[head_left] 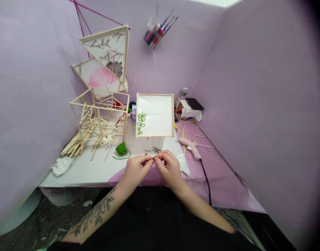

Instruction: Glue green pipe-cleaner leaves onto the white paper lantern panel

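My left hand [137, 169] and my right hand [169, 168] meet above the table's near edge, fingertips pinched together on a short piece of green yarn [153, 158]. A small ball of green yarn [121, 149] with a loose strand lies to the left of my hands. Small scissors [156, 150] rest just beyond my fingers. Behind them stands a wood-framed white paper panel [155, 114] bearing a green leafy sprig made of yarn.
A pink glue gun [190, 146] with a black cord lies to the right. A stick frame structure [101, 118] and painted panels [107, 59] stand at the left, over loose sticks. A crumpled tissue [61, 165] lies at the left edge. Brushes [158, 31] hang on the wall.
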`<state>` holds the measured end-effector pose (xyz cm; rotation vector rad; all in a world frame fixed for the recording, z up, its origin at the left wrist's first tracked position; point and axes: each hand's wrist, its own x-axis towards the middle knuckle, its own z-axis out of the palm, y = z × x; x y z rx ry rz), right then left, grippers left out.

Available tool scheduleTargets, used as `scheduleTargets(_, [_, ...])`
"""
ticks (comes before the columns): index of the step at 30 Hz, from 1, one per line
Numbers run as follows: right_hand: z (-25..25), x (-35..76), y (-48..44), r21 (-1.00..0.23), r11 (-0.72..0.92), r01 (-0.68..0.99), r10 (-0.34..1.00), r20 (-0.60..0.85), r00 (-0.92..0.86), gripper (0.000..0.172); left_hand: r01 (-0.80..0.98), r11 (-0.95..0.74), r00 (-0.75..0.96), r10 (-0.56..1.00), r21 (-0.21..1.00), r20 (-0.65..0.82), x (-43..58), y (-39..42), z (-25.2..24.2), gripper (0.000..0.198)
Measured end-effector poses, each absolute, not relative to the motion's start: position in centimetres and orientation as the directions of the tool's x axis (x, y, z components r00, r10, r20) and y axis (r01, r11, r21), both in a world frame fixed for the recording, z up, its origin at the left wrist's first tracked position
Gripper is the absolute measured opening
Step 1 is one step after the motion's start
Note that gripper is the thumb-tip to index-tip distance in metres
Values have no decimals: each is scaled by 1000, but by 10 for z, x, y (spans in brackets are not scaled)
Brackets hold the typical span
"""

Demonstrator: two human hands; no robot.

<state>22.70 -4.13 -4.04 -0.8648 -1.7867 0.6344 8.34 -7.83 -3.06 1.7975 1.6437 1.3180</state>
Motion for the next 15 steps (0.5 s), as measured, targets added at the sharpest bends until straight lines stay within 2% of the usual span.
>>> scheduleTargets(4, [-39,225,-42,-856,486,175,867,447,-222,14,558,-234,-138,920,796,367,85,-79,-29,14])
scheduleTargets(10, [-40,224,-40,-916,390,100,901,356,-248,14,532,-202,-156,931,823,330,85,-79,-26,11])
scheduleTargets(13, [-37,230,-38,-902,411,132,891,367,-269,12,568,-189,-141,936,801,322,82,-79,-26,11])
scheduleTargets(15, [-33,235,-36,-832,509,222,847,437,-303,14,652,-229,-100,919,723,381,79,-79,-28,11])
